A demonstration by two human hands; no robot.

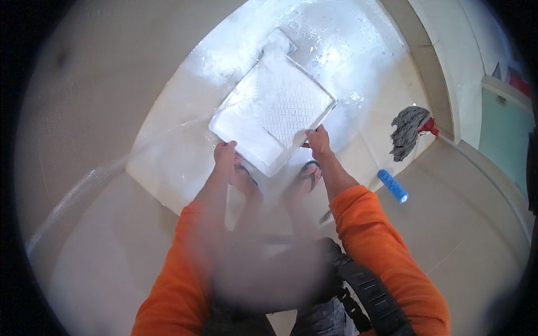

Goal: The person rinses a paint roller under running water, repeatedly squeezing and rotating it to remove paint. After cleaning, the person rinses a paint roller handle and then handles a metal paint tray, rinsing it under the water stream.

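Observation:
A white paint tray (294, 109) with a textured ramp is tilted in front of me, over the wet floor. My left hand (225, 154) is closed on its near left edge. On the right side edge, my right hand (319, 142) grips the rim with the thumb on top. A thin jet of water (75, 199) comes in from the left and reaches the tray. Water runs over the tray's surface and off its far corner. The fingers under the tray are partly hidden.
A blue paint roller sleeve (392, 186) lies on the floor to the right. Beyond it rests a grey string mop (411, 130) with a red head and long pale handle. Foamy, shiny water covers the floor (342, 53) ahead. My sandalled feet stand just below the tray.

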